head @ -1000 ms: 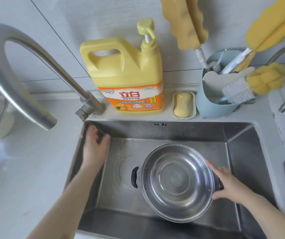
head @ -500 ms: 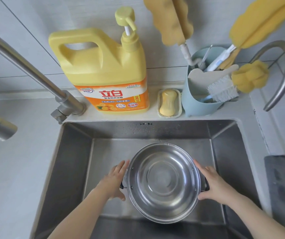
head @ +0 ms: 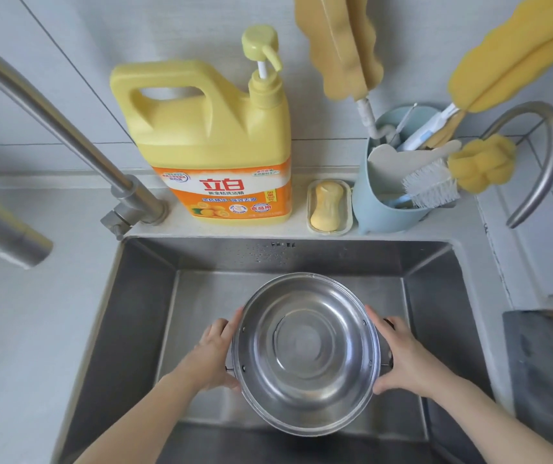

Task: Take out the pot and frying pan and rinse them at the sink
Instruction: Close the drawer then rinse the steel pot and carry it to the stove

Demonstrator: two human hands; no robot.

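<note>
**Pot in the sink, both handles held**

While you have the pot [head: 306, 353] over the sink [head: 141, 296] basin, keep both side handles level — your left hand [head: 216, 351] and right hand [head: 405, 358] each have their grip closed around one. My judgement: bring the faucet [head: 50, 112] spout over the basin first, since it hangs off to the left above the tabletop [head: 17, 329]. The pot is shiny stainless steel, round and shallow, with a stepped bottom; wet metal may slip. No frying pan is in view.
</note>
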